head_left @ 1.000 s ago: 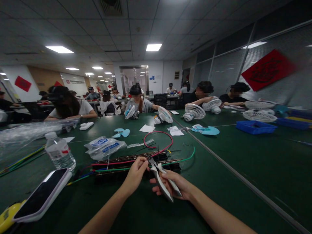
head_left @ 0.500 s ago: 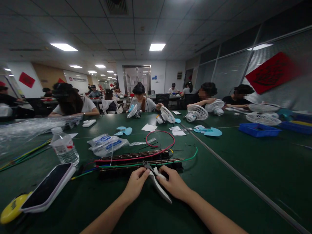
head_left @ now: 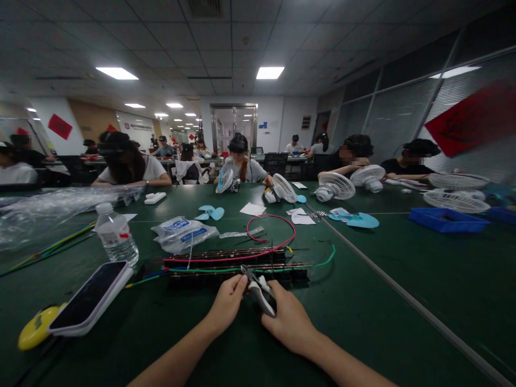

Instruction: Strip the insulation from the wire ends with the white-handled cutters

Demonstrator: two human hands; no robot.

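Note:
My right hand (head_left: 289, 318) is wrapped round the white and grey handles of a pair of cutting pliers (head_left: 262, 296), whose metal jaws point up and to the left. My left hand (head_left: 228, 302) is closed in a pinch right beside those jaws; what its fingertips hold, if anything, is too small to tell. Just beyond both hands lie two long dark strips with metal rods (head_left: 237, 277). A green wire (head_left: 322, 262) runs along the nearer strip, and a red wire (head_left: 293, 228) runs over the farther one and loops behind it.
On the left are a phone (head_left: 92, 298), a yellow tape measure-like object (head_left: 37, 329) and a water bottle (head_left: 116, 236). Plastic bags (head_left: 183, 235) lie beyond the strips. Blue fan blades (head_left: 355, 219), white fan guards (head_left: 337, 185) and a blue tray (head_left: 447, 220) stand farther off. Co-workers sit across the table.
My right hand has shifted its hold down around the handles, which have come closer together. My left fingers have moved from the pliers' handle to beside the jaws. The view has turned slightly left.

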